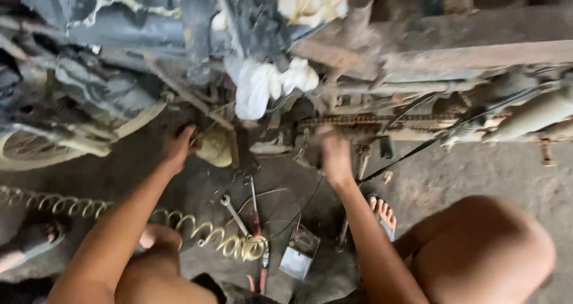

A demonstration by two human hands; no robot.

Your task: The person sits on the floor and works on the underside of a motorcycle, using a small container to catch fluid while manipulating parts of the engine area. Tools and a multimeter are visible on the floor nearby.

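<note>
Squatting on the concrete floor [477,172], the person had both arms stretched into the underside of a grimy motorcycle [119,71]; left hand [177,149] was up against the dirty engine part [216,147] near the frame, fingers tucked in behind it, so couldn't tell if it was gripping anything or just pressing; right hand [334,154] was blurry, sitting right by the drive chain [370,120] and the metal bits below it, fingers curled loosely, and honestly couldn't tell whether it held something; a white rag [262,83] was stuffed into the frame above, between the two hands; down on the floor between the arms lay a wrench [234,214], a red-handled screwdriver [256,220] just beside it, and a small grey meter [299,253] with thin wires running off it; a yellow coiled hose [89,207] ran across from the left, passing under the left forearm; the person's sandalled foot [382,214] sat near the right forearm, bare knee well off to the right.
</note>
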